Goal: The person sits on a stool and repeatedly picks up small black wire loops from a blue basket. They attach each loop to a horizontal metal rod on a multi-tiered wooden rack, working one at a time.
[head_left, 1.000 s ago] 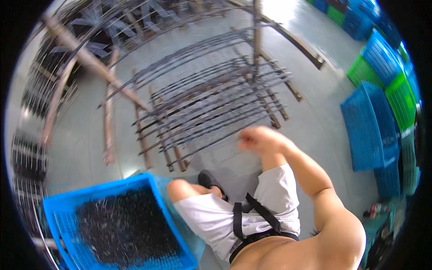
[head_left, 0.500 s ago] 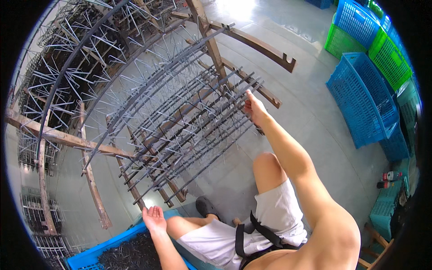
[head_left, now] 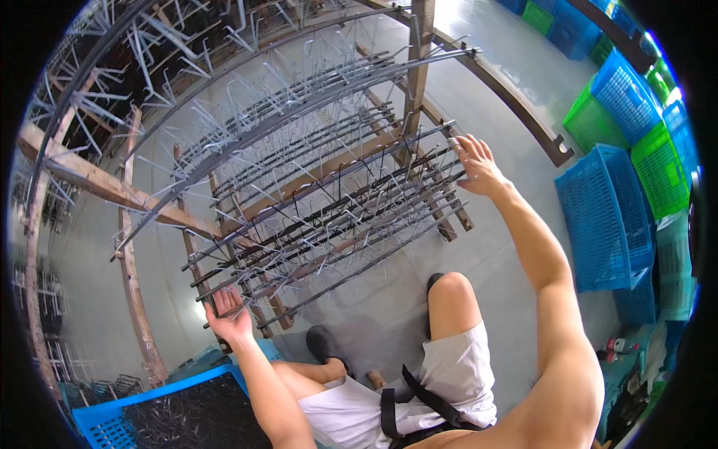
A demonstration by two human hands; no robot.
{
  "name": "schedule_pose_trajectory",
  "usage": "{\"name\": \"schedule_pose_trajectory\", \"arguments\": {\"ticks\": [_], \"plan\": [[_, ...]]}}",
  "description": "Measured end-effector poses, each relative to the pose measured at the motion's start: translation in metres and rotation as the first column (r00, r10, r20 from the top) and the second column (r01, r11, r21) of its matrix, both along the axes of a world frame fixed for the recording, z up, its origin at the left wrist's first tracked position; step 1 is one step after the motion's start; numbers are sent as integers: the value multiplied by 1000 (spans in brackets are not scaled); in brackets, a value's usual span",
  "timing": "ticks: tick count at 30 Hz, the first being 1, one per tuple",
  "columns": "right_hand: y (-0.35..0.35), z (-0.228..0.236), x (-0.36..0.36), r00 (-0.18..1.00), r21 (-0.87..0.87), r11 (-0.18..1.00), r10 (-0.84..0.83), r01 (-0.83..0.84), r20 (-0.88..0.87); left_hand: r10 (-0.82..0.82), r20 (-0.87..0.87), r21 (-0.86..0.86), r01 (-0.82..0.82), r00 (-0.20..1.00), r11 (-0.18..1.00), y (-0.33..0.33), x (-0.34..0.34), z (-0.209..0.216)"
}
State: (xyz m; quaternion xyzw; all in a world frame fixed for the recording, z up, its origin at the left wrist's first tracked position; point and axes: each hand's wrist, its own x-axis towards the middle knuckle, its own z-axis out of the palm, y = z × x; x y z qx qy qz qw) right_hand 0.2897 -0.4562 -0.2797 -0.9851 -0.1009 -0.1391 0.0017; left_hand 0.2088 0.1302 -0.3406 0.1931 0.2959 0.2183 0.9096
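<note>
Grey floor (head_left: pixel 501 112) below the rack (head_left: pixel 420 82); I see hooked rods (head_left: pixel 321 219) between both hands, long axis eight-to-two o'clock: left hand (head_left: pixel 230 318) at eight, palm up, part-curled, can't tell if gripping; right hand (head_left: pixel 481 166) at two, fingers spread, nothing gripped.

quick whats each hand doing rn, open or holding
Left hand: open, palm up, at left ends of rods.
Right hand: open, spread, at their right ends.

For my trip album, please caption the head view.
Left hand and right hand, both open, at opposite ends of pronged rods; blue basket nearby.
</note>
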Motion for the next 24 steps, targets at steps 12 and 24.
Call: {"name": "schedule_pose_trajectory", "arguments": {"ticks": [12, 24], "plan": [[4, 27, 17, 971, -70, 975, 201, -212, -133, -93, 404, -155, 169, 910, 973, 18, 14, -15], [10, 54, -42, 981, -78, 994, 67, -83, -184, -29, 438, -275, 165, 898, 947, 8, -9, 31]]}}
